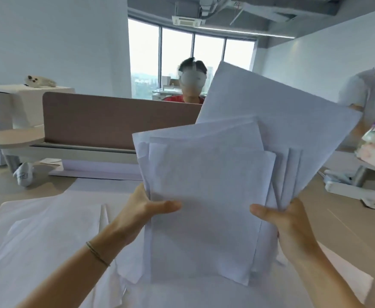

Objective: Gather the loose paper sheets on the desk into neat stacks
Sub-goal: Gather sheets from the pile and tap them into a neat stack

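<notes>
Bundle of paper sheets [206,196], held upright above the desk [342,221], centre-right of view. Long axis approx. vertical; bottom edges rest on loose sheets [48,236] lying flat on the desk, top edges point up and away. Sheets fan out unevenly; the rearmost, largest sheet tilts to the right. Left hand [142,207] grasps the bundle's left edge, thumb across the near face. Right hand [286,221] grasps the right edge, thumb likewise in front, other fingers hidden behind. Far side: brown divider panel [115,118], w/ a person in a headset [192,80] beyond it.
</notes>
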A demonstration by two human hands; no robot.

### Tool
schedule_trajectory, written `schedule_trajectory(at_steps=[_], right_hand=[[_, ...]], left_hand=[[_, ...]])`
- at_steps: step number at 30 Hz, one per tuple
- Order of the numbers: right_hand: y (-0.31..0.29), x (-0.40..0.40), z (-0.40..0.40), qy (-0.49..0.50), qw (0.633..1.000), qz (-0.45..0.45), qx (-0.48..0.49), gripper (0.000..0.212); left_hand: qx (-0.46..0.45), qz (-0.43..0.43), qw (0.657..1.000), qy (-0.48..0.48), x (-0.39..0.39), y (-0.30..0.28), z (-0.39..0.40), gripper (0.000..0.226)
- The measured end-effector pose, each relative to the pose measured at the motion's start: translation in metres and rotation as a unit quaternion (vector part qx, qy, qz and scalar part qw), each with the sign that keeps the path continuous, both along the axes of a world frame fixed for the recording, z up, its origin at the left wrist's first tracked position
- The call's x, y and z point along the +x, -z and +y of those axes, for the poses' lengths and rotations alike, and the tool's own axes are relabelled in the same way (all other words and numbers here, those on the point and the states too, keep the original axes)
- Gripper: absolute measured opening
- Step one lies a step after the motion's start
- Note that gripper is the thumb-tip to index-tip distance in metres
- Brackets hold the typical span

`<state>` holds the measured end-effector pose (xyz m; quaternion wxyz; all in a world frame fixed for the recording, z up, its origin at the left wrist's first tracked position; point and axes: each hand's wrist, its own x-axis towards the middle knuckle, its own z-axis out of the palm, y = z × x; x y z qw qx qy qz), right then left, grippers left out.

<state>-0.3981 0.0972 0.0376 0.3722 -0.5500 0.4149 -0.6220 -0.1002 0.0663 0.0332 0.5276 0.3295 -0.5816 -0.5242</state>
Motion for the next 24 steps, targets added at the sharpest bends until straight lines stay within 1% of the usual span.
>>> schedule_trajectory(at_steps=[2, 4, 5, 7, 9, 11, 13, 14, 16, 18, 21, 24], right_hand=[[0.003, 0.004, 0.0, -0.014, 1.0, -0.005, 0.011, 0.044], [-0.001, 0.01, -0.003, -0.04, 0.999, -0.003, 0.012, 0.04], [-0.006, 0.013, -0.003, -0.051, 0.999, 0.001, 0.008, 0.04], [-0.016, 0.016, -0.005, -0.069, 0.997, 0.014, -0.014, 0.048], [-0.024, 0.013, -0.008, -0.07, 0.997, 0.008, -0.029, 0.049], [-0.028, 0.004, -0.009, -0.066, 0.997, -0.012, -0.042, 0.051], [-0.027, -0.003, -0.007, -0.057, 0.997, -0.006, -0.045, 0.053], [-0.026, -0.002, -0.005, -0.059, 0.997, -0.001, -0.046, 0.051], [-0.026, 0.006, -0.002, -0.067, 0.997, 0.003, -0.043, 0.051], [-0.032, 0.019, -0.001, -0.072, 0.996, 0.008, -0.05, 0.058], [-0.047, 0.027, -0.001, -0.036, 0.996, -0.016, -0.083, 0.066], [-0.051, 0.019, 0.001, -0.031, 0.994, -0.029, -0.1, 0.065]], left_hand=[[0.005, -0.002, 1.0, 0.001, -0.006, 0.001, -0.001, 0.049], [-0.004, -0.002, 1.0, 0.003, -0.013, -0.005, -0.002, 0.049], [-0.013, -0.002, 1.0, 0.0, -0.016, -0.011, -0.003, 0.049], [-0.034, 0.004, 0.999, -0.015, -0.017, -0.022, -0.005, 0.043], [-0.054, 0.02, 0.998, -0.031, -0.011, -0.029, -0.008, 0.039], [-0.064, 0.031, 0.997, -0.032, -0.002, -0.03, -0.009, 0.043], [-0.062, 0.033, 0.997, -0.021, 0.003, -0.028, -0.006, 0.049], [-0.062, 0.032, 0.997, -0.018, 0.002, -0.028, -0.003, 0.05], [-0.079, 0.023, 0.996, -0.013, -0.004, -0.033, 0.0, 0.052], [-0.112, 0.018, 0.993, -0.022, -0.013, -0.046, 0.002, 0.051], [-0.161, 0.05, 0.984, -0.049, -0.017, -0.069, 0.002, 0.056], [-0.168, 0.076, 0.981, -0.058, -0.005, -0.07, 0.005, 0.054]])
